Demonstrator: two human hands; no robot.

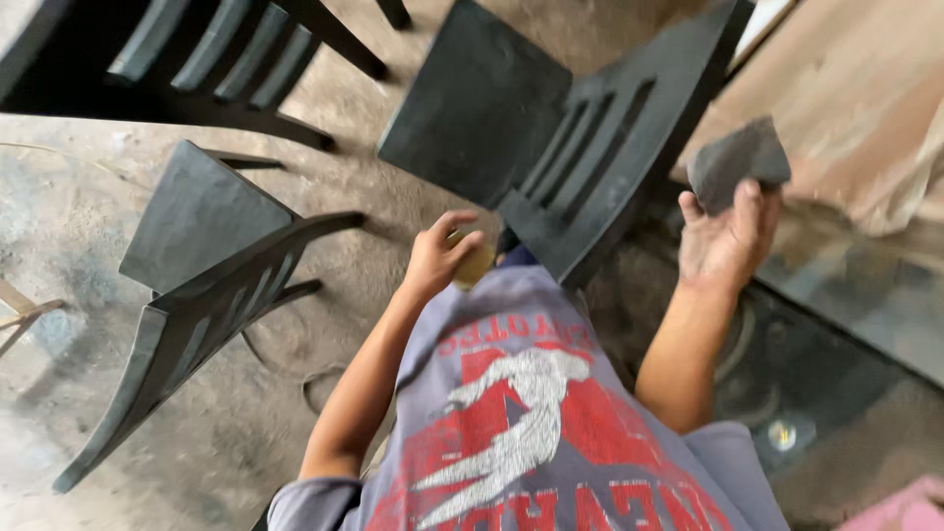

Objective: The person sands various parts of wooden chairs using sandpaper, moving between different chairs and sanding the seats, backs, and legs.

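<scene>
Right hand [726, 241] under dark sanding sheet [737, 162]

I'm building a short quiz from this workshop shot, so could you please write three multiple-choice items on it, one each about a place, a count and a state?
1. Where is the sanding sheet?
A. on the floor
B. in the right hand
C. on a chair seat

2. How many dark chairs show a seat?
A. two
B. five
C. none

3. How is the left hand?
A. flat and open
B. out of view
C. curled on a small yellowish object

Answers:
1 B, the right hand lifts the grey sanding sheet.
2 A, the middle chair and the left chair show seats.
3 C, the left hand closes round the yellowish object.
</scene>
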